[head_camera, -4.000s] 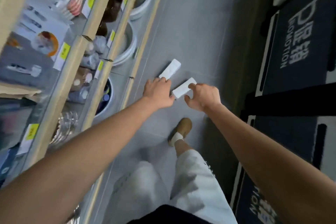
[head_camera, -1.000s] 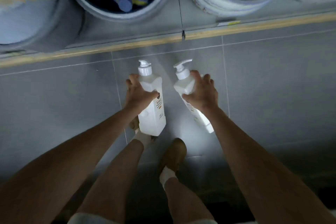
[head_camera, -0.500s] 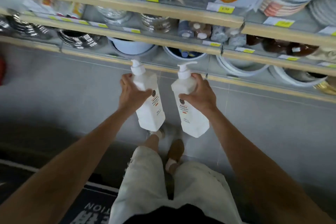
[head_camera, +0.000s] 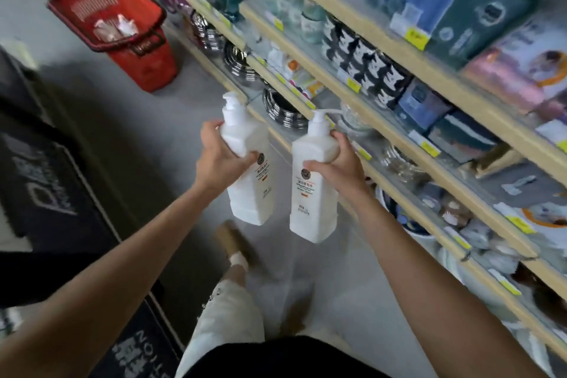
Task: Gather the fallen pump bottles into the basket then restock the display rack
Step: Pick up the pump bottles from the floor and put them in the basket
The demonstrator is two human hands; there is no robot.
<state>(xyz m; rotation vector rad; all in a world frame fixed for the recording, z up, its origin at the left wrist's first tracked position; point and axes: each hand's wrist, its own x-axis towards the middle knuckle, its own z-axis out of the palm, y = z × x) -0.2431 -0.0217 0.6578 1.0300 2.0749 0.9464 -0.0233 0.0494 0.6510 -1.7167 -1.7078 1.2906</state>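
Observation:
Two white pump bottles hang upright above the grey floor, one in each hand. My left hand grips the shoulder of the left pump bottle. My right hand is wrapped around the upper part of the right pump bottle. Both bottles carry a small round logo and orange print. A red basket with black handles stands on the floor at the upper left, well ahead of my hands, with some pale items inside. The display rack runs along my right side.
The rack's wooden-edged shelves hold steel bowls, patterned mugs, glassware and boxed goods, with yellow price tags. A dark printed mat lies on the floor at left. My legs and brown shoes are below the bottles.
I picked both bottles off the floor and stood up. The view has swung left along the aisle, bringing the red basket into sight; the bottles stay upright in my hands.

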